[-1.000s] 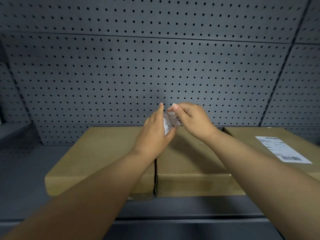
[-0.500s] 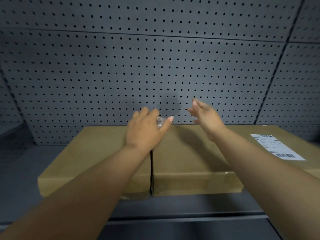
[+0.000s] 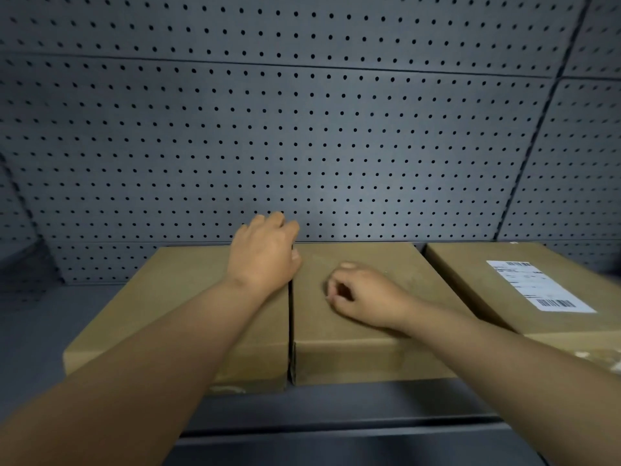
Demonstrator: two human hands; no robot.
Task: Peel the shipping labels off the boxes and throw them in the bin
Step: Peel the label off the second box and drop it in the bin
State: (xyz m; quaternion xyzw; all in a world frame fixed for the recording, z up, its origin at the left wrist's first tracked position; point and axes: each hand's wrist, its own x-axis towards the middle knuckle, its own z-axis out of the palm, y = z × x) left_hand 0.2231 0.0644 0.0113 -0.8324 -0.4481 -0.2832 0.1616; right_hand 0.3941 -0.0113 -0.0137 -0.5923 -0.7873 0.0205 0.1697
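On the grey shelf (image 3: pixel 336 418), the left hand (image 3: pixel 263 255) is hovering over the seam between the left plain brown cardboard box (image 3: pixel 168 307) and the middle one (image 3: pixel 363 348), its grip curled downward so I cannot tell what it holds. The right hand (image 3: pixel 364 297) is resting loosely curled and empty on the middle box. Judging by this, the next step is reaching right to lift a corner of the white barcoded shipping label (image 3: pixel 537 285) lying flat on the right box (image 3: pixel 504 297); no bin is showing.

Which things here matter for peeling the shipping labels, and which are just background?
Part of the job:
- white printed shipping label on the right brown cardboard box
- middle brown cardboard box, top bare, right hand on it
- left brown cardboard box, top bare, left hand above it

Just background:
- grey perforated pegboard wall
- dark grey shelf

No bin in view.
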